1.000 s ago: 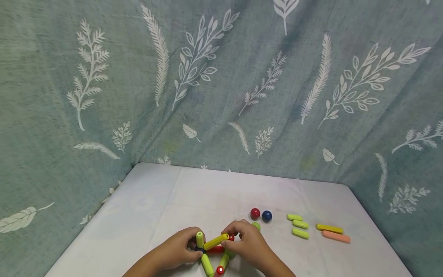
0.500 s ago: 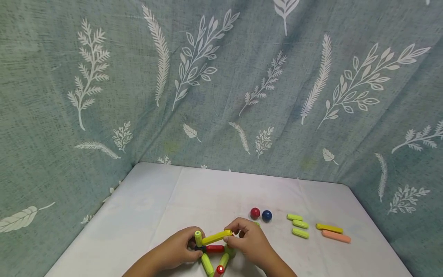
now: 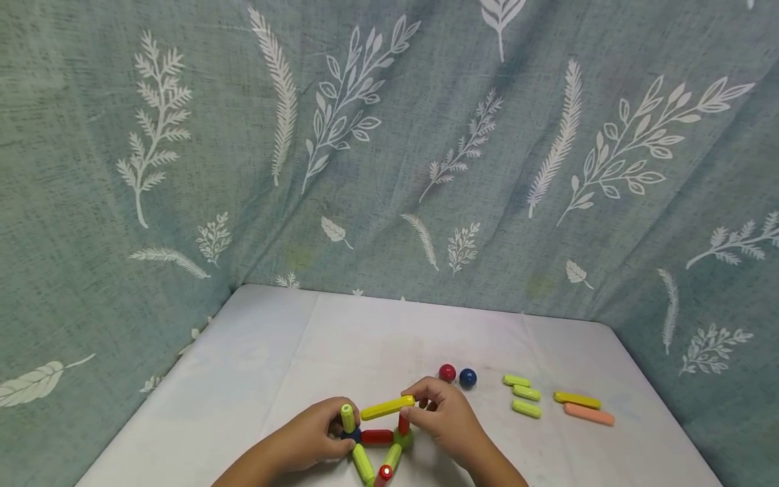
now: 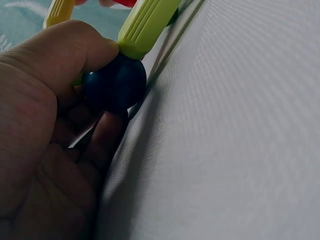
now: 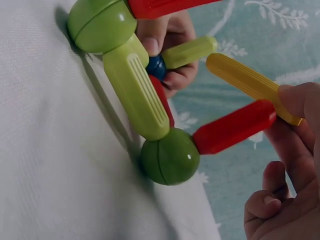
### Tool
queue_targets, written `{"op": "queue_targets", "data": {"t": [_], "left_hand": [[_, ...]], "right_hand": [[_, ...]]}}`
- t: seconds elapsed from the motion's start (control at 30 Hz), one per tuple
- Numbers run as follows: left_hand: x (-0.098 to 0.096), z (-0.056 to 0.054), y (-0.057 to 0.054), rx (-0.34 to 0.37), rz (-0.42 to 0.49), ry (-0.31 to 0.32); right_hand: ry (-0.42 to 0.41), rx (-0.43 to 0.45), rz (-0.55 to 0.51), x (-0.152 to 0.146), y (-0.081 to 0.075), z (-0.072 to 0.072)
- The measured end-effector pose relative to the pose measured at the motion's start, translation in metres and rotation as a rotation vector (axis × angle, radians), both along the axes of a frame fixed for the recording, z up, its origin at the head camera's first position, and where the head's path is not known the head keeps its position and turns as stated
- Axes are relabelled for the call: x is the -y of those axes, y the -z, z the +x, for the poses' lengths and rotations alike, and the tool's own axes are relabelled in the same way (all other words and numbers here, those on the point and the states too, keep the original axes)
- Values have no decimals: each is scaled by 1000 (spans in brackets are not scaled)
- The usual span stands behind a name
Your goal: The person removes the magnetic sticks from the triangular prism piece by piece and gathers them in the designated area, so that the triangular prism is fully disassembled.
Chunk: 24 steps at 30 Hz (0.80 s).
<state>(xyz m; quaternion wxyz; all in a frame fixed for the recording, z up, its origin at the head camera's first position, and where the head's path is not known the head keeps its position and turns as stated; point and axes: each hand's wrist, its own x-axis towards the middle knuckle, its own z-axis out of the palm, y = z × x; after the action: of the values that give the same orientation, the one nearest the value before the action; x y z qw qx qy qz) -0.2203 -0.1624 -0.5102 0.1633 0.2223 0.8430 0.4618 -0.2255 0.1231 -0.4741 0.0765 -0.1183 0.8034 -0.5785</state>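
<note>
My left hand [image 3: 316,433] pinches a dark blue ball [image 4: 117,85] at the left corner of a triangular frame of magnetic sticks and balls. From that ball a short lime stick [image 3: 347,418] stands up. My right hand [image 3: 447,423] pinches one end of a yellow stick [image 3: 387,408], raised over the frame, its left end apart from the lime stick. Below that hand, an upright red stick [image 5: 235,127] rises from a green ball [image 5: 170,156]; contact with the yellow stick is unclear. A lime stick [image 5: 136,95] joins this ball to another green ball [image 5: 102,25], which also bears a red stick.
A red ball [image 3: 447,373] and a blue ball [image 3: 468,377] lie behind my right hand. Further right are several short lime sticks [image 3: 526,408], a yellow stick [image 3: 577,400] and an orange stick [image 3: 589,414]. A patterned cloth [image 3: 389,149] hangs behind the white table [image 3: 268,338].
My right hand has lifted the yellow stick up and slightly right, away from the lime upright and blue ball. My left hand has stayed at the blue ball.
</note>
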Motion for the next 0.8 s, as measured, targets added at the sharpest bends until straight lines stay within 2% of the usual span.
{"op": "queue_targets", "data": {"t": [0.2, 0.6, 0.8], "left_hand": [[0, 1, -1, 12, -2, -9], [-2, 1, -2, 6, -11, -18], [-2, 1, -1, 18, 11, -10]], "right_hand": [[15, -2, -3, -7, -1, 0], [73, 46, -34, -24, -3, -2], [91, 72, -49, -28, -4, -2]]}}
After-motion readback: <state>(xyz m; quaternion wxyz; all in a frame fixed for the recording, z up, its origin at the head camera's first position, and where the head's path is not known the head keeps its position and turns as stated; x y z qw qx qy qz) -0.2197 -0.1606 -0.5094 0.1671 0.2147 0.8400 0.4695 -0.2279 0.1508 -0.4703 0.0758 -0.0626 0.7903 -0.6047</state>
